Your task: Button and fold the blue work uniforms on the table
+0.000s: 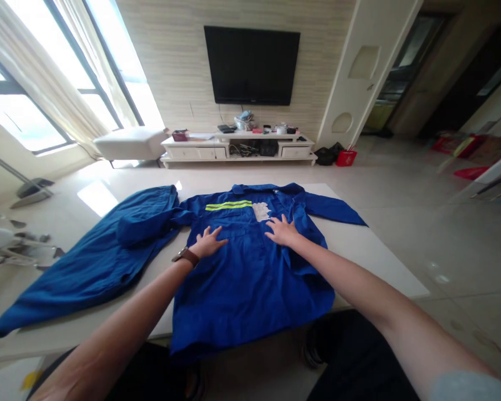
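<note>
A blue work jacket lies spread on a white table, its collar at the far side and its lower edge hanging over the near side. Across the chest runs a yellow-green reflective strip, with a torn-looking whitish patch beside it. My left hand, a watch on its wrist, rests fingers spread on the jacket's left part. Just below the whitish patch, my right hand touches the cloth with its fingers apart. Neither hand grips anything.
Blue trousers lie on the table's left side, next to the jacket's sleeve. A white TV cabinet stands at the far wall under a television. A grey bench is by the windows, and a red bag sits right of the cabinet.
</note>
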`<action>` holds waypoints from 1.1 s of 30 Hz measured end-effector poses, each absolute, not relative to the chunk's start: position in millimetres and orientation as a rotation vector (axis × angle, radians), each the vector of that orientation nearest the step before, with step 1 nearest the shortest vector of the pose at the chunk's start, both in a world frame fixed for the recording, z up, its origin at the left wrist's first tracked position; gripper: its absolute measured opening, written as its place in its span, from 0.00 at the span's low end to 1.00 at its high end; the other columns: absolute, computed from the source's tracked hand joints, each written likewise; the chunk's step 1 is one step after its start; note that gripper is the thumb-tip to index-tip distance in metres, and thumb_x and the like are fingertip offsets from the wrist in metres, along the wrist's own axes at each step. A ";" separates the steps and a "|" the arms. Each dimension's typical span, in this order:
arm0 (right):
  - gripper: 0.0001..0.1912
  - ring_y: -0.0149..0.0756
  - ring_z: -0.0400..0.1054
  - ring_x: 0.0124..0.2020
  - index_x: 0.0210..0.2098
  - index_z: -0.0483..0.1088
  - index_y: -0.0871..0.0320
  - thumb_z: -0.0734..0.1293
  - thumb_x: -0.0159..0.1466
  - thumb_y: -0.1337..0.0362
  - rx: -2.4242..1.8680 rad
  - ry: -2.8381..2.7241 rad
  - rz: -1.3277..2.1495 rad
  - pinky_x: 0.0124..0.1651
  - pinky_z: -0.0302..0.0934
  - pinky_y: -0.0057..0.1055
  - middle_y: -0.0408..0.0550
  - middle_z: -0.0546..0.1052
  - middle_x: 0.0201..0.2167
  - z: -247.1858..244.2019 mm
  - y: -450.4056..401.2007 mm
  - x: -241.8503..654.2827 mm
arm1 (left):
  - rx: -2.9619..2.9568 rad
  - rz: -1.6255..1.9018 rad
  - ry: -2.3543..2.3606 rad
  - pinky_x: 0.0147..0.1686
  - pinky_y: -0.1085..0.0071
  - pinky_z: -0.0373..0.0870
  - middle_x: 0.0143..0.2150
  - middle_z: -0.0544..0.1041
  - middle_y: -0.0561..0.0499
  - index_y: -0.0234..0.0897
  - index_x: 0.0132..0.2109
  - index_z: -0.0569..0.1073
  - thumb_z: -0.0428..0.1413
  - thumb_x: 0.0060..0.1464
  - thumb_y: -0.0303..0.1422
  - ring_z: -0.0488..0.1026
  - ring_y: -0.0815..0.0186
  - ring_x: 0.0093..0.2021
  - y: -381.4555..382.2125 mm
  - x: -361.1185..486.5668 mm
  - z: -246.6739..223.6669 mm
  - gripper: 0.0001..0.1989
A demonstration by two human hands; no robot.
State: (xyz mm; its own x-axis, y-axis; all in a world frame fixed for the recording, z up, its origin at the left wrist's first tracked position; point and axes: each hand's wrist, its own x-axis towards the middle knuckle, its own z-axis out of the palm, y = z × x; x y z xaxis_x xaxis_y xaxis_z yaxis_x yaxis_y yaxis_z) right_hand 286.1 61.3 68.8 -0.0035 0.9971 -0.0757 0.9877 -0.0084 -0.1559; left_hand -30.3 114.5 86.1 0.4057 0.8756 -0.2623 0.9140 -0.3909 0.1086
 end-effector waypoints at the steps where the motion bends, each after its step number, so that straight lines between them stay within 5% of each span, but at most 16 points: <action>1: 0.30 0.74 0.36 0.73 0.68 0.63 0.44 0.65 0.68 0.47 -2.205 -2.204 0.320 0.59 0.46 0.81 0.56 0.54 0.73 67.5 48.8 288.0 | 2.396 -0.314 1.522 0.60 0.28 0.54 0.78 0.44 0.35 0.47 0.77 0.43 0.45 0.64 0.56 0.40 0.30 0.75 97.5 -34.6 79.4 0.42; 4: 0.42 0.82 0.30 0.72 0.71 0.59 0.44 0.70 0.61 0.41 -2.439 -2.192 0.593 0.59 0.44 0.81 0.57 0.46 0.76 62.7 4.8 312.5 | 2.247 -0.454 1.472 0.53 0.21 0.55 0.79 0.32 0.39 0.57 0.76 0.38 0.49 0.57 0.63 0.35 0.21 0.73 43.9 -52.9 54.4 0.48; 7: 0.51 0.81 0.37 0.72 0.75 0.47 0.45 0.70 0.60 0.39 -2.542 -2.140 0.828 0.65 0.48 0.70 0.61 0.41 0.76 57.7 -29.2 340.9 | 2.304 -0.478 1.390 0.57 0.20 0.48 0.78 0.30 0.42 0.59 0.75 0.40 0.47 0.56 0.65 0.30 0.23 0.73 16.6 -66.3 34.8 0.47; 10: 0.48 0.76 0.41 0.72 0.76 0.44 0.43 0.67 0.64 0.40 -2.478 -2.150 0.755 0.67 0.50 0.62 0.59 0.41 0.76 52.7 -41.4 349.5 | 2.370 -0.428 1.396 0.59 0.19 0.39 0.78 0.28 0.45 0.59 0.75 0.40 0.45 0.57 0.65 0.25 0.27 0.74 36.1 -70.6 27.7 0.45; 14: 0.39 0.63 0.51 0.71 0.73 0.55 0.47 0.69 0.66 0.51 -2.288 -2.199 0.628 0.69 0.52 0.51 0.58 0.53 0.74 53.0 -39.2 331.7 | 2.348 -0.388 1.390 0.62 0.23 0.35 0.79 0.33 0.49 0.60 0.75 0.41 0.48 0.56 0.64 0.30 0.31 0.75 99.2 -84.4 35.5 0.46; 21: 0.17 0.45 0.72 0.55 0.51 0.79 0.52 0.70 0.63 0.63 -1.866 -2.353 0.672 0.59 0.64 0.34 0.50 0.76 0.55 68.6 -45.5 297.5 | 2.285 -0.457 1.567 0.66 0.30 0.42 0.78 0.41 0.37 0.46 0.76 0.47 0.52 0.59 0.54 0.37 0.31 0.75 107.1 -109.7 52.6 0.44; 25: 0.24 0.44 0.73 0.52 0.55 0.75 0.54 0.71 0.58 0.70 -1.903 -2.394 0.577 0.53 0.65 0.32 0.50 0.76 0.54 74.1 -40.3 295.1 | 2.359 -0.442 1.309 0.66 0.34 0.48 0.78 0.45 0.38 0.48 0.76 0.48 0.58 0.55 0.50 0.42 0.37 0.76 49.3 -77.9 61.9 0.47; 29: 0.36 0.44 0.72 0.53 0.64 0.67 0.50 0.75 0.56 0.66 -1.938 -2.380 0.573 0.51 0.65 0.31 0.49 0.70 0.60 71.3 -35.1 293.5 | 2.464 -0.357 0.999 0.61 0.34 0.58 0.77 0.47 0.42 0.56 0.75 0.49 0.65 0.48 0.49 0.47 0.36 0.73 -3.4 -42.0 61.6 0.52; 33: 0.33 0.46 0.70 0.54 0.62 0.67 0.50 0.74 0.59 0.63 -2.002 -2.425 0.538 0.50 0.63 0.32 0.50 0.72 0.58 66.0 -35.8 291.4 | 2.641 -0.230 0.977 0.54 0.43 0.67 0.66 0.66 0.40 0.49 0.61 0.72 0.62 0.53 0.39 0.63 0.41 0.63 -12.9 -31.5 64.0 0.28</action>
State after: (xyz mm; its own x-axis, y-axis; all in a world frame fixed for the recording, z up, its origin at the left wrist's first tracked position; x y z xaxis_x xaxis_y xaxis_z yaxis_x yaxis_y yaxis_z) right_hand 291.4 -35.8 66.0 -0.2119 0.9452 -0.2485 0.9615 0.1562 -0.2259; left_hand -31.5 -12.9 64.0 0.7540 0.6049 -0.2561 0.6556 -0.7174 0.2357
